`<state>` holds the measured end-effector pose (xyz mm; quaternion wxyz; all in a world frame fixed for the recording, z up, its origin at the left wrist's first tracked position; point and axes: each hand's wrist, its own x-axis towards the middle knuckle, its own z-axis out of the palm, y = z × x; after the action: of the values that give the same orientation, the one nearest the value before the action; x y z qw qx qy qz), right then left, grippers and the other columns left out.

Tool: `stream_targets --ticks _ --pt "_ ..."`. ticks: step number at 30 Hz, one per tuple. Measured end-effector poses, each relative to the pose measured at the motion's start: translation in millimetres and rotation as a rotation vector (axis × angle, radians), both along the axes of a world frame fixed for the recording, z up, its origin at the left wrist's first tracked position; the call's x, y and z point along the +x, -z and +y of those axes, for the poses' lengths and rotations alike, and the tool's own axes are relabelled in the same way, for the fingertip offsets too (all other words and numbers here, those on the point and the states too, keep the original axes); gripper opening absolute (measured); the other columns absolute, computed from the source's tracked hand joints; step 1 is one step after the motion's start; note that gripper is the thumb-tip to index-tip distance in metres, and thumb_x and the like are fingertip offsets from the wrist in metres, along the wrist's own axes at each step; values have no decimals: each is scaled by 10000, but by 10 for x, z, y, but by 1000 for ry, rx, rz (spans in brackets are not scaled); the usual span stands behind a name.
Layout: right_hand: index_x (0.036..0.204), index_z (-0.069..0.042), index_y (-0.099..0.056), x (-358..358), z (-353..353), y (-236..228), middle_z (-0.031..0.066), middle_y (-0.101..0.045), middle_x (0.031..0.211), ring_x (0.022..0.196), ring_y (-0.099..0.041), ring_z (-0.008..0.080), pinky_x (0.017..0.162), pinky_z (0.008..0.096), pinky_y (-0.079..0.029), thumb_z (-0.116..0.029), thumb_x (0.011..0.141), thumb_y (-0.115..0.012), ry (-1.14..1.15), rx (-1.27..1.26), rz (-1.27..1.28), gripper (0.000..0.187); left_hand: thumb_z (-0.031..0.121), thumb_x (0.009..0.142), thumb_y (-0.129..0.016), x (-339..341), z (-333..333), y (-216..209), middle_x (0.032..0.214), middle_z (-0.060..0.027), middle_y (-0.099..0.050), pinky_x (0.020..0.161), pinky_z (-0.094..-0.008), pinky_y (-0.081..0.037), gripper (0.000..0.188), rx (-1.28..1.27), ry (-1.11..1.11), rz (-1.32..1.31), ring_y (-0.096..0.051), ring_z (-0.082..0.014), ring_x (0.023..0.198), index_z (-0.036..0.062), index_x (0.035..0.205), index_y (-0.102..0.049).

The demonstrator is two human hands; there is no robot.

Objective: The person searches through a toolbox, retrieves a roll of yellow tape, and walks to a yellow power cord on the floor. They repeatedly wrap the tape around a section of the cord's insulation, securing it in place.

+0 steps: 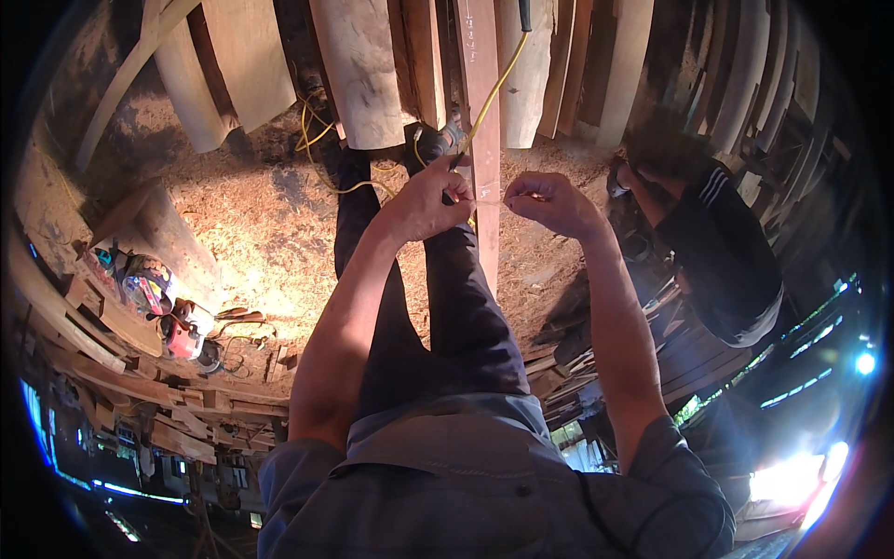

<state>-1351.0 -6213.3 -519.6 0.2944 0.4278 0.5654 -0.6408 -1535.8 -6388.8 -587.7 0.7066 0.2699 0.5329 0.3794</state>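
My left hand (430, 203) and my right hand (556, 203) are held up in front of me, a short gap apart. Between them stands a long reddish plank (482, 121) with pale marks on its face. The fingers of both hands are closed in a pinch. A thin pale strand (491, 202) seems to stretch from one pinch to the other across the plank; it is too fine to name surely. A yellow cable (494, 93) with a black end piece passes just behind my left fingers. Whether the left hand touches it, I cannot tell.
Several thick boards (358, 74) lie side by side ahead. Sawdust (279, 214) covers the ground. To the right a person in a dark shirt (717, 242) bends low, close to my right arm. A red and white power tool (186, 331) sits at left beside a wood block (168, 238).
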Motion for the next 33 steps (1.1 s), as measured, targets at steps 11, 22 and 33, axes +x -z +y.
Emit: stream_targets --ticks 11,22,33 --pt "933 19 -675 -8 96 -176 49 -666 881 789 -588 88 706 263 -492 -82 903 -635 -39 133 103 113 277 849 -718 5 34 37 1360 -118 -554 859 -302 -447 247 -58 -75 -91 -576 -156 1072 38 908 -706" --pt "1010 3 -705 108 -28 -93 40 -697 884 791 -605 81 730 239 -500 -148 916 -641 233 128 -18 188 151 973 -593 405 -134 218 1159 -66 -553 724 -255 -486 376 -89 -653 -305 -606 -126 907 29 1311 -484" --pt "1018 45 -679 -292 -379 10 138 -662 1207 932 -647 127 852 284 -537 -97 956 -592 446 -100 124 177 174 1016 -501 562 -165 237 1060 -25 -652 698 -262 -464 239 -291 -737 -699 -652 -115 849 62 1209 -586"
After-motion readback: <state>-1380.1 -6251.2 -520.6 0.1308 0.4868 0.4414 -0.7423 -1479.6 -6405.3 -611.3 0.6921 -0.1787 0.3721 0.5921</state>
